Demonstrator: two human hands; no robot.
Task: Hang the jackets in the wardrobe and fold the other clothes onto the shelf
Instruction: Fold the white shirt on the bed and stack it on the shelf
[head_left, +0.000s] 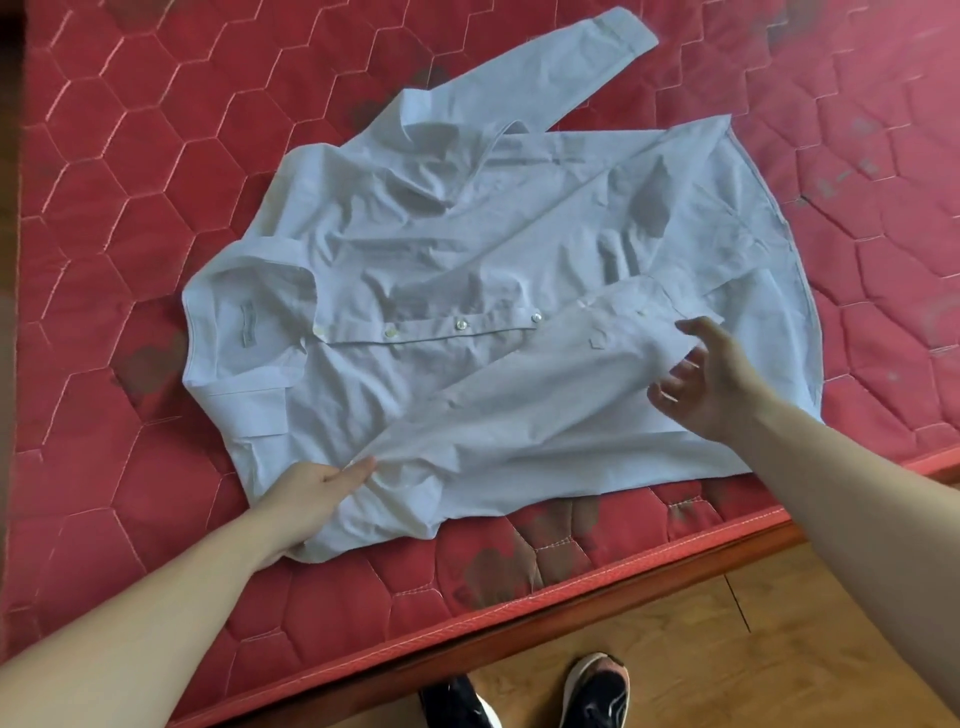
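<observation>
Red quilted mattress (130, 171) carries one white shirt (467, 249), laid flat, one sleeve folded across. We note four buttons, two shoes (595, 691) on wood floor. Left hand (306, 493) pinches the shoulder seam; right hand (717, 379) hovers released over the cuff.

You have soft, even daylight here, bright enough that the shirt (467, 270) near your hands nearly washes out, with only faint grey shadows in its creases. Beyond your left hand (306, 493) the frame edge darkens and smears (wide-angle bending too), and your right hand (711, 379) looks slightly motion-blurred.
</observation>
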